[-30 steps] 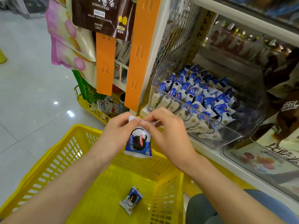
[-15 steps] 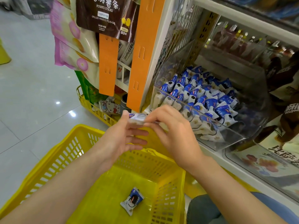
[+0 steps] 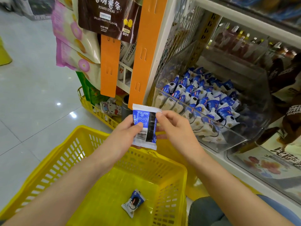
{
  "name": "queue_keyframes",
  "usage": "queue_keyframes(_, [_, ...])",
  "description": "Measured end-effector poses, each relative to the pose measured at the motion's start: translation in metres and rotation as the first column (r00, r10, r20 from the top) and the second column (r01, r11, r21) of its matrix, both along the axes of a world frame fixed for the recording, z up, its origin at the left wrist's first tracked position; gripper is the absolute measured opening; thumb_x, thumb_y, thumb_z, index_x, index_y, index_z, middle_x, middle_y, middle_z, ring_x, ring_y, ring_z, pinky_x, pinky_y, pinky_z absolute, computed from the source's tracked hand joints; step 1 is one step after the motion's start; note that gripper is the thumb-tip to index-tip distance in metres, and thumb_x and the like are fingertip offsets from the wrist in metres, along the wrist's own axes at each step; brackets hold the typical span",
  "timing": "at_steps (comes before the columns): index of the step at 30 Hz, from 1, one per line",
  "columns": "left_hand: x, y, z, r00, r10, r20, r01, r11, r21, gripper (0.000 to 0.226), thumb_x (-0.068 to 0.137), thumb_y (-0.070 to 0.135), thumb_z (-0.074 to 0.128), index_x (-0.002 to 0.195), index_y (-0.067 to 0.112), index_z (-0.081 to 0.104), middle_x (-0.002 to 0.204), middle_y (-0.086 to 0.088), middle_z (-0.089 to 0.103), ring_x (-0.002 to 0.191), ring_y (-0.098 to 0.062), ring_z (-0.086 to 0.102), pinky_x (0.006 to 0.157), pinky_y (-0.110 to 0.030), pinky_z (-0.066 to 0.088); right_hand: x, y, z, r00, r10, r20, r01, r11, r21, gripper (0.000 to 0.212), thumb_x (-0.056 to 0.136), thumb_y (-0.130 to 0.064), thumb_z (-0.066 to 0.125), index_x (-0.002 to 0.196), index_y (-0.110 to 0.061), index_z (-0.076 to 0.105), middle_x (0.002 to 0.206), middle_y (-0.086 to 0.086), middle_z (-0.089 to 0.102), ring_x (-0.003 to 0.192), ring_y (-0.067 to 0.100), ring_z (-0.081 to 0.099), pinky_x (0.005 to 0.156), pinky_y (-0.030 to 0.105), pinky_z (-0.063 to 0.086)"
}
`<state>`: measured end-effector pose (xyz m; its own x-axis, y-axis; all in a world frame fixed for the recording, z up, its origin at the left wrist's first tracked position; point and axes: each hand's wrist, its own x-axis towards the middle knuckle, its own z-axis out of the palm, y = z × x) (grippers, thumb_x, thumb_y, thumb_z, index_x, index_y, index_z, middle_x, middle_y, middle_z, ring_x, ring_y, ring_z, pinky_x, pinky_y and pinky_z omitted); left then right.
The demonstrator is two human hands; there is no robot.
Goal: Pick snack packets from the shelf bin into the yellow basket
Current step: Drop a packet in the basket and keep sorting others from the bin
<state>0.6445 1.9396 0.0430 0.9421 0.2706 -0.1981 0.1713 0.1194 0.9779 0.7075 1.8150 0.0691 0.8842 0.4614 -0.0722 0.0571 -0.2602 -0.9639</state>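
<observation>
Snack packet (image 3: 144,128) upright between both hands, above basket rim (image 3: 164,158)

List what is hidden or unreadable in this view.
Head view only.
held packet: front face turned away; back print too small to read.
shelf bin: lower packets buried under top ones; glare on clear wall.
yellow basket: near end covered by forearms, cut by bottom edge.
right hand: fingertips behind the packet.
</observation>
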Motion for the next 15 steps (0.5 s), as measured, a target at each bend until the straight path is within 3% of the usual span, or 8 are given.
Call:
queue_keyframes(3, [-0.002,0.000,-0.003,0.997,-0.018,0.075,0.007,0.989,0.148,0.020,0.097,0.022,0.044,0.095,0.039,0.052,0.091,0.019,0.064,0.083,0.004,0.060,0.071,-0.014,0.047,0.001,-0.001,0.003,0.999,-0.028,-0.046,0.029,0.999,0.019,0.018,0.094,-0.015,0.050,0.078,-0.015,0.056,0.078,-0.002,0.065,0.054,0.000,0.061,0.052,0.017,0.052])
queue_keyframes(6, [-0.003,0.001,-0.006,0.993,0.032,0.117,-0.073,0.930,0.360,0.020,0.094,0.020,0.049,0.110,0.030,0.045,0.096,0.014,0.059,0.082,0.000,0.058,0.065,-0.008,0.044,0.001,-0.002,0.000,0.999,-0.051,0.015,0.052,0.997,-0.049,0.021,0.093,-0.018,0.052,0.072,-0.019,0.055,0.082,0.001,0.068,0.062,0.009,0.067,0.053,0.021,0.053])
queue_keyframes(8, [-0.005,0.002,-0.008,0.979,0.096,0.181,-0.182,0.815,0.551,0.025,0.090,0.016,0.056,0.108,0.027,0.042,0.099,0.010,0.053,0.084,-0.001,0.054,0.067,-0.004,0.041,-0.002,-0.001,-0.005,0.993,-0.065,0.098,0.074,0.993,-0.091,0.022,0.092,-0.021,0.053,0.070,-0.024,0.057,0.079,0.001,0.069,0.066,0.013,0.069,0.056,0.025,0.055])
queue_keyframes(11, [-0.009,0.001,-0.007,0.964,0.031,0.263,-0.229,0.596,0.770,0.016,0.088,0.030,0.053,0.100,0.027,0.043,0.098,0.011,0.047,0.083,-0.005,0.049,0.067,-0.015,0.042,-0.004,0.000,-0.011,0.969,-0.056,0.241,0.098,0.982,-0.163,0.023,0.091,-0.028,0.055,0.068,-0.030,0.057,0.071,-0.007,0.066,0.071,0.012,0.068,0.068,0.037,0.057])
queue_keyframes(13, [-0.011,-0.002,-0.009,0.975,0.015,0.223,-0.187,0.601,0.777,0.021,0.084,0.043,0.049,0.100,0.029,0.044,0.096,0.015,0.046,0.084,-0.002,0.051,0.062,-0.017,0.043,-0.005,0.001,-0.014,0.948,-0.016,0.316,0.086,0.974,-0.208,0.022,0.091,-0.030,0.055,0.069,-0.030,0.057,0.067,-0.010,0.063,0.072,0.007,0.064,0.072,0.038,0.056])
queue_keyframes(15, [-0.009,-0.004,-0.012,0.983,0.027,0.182,-0.152,0.675,0.722,0.022,0.083,0.041,0.057,0.098,0.030,0.045,0.096,0.016,0.049,0.086,0.005,0.052,0.062,-0.015,0.045,-0.007,0.001,-0.014,0.929,0.032,0.369,0.054,0.974,-0.220,0.025,0.091,-0.028,0.055,0.066,-0.031,0.054,0.064,-0.012,0.058,0.069,0.001,0.058,0.070,0.020,0.051])
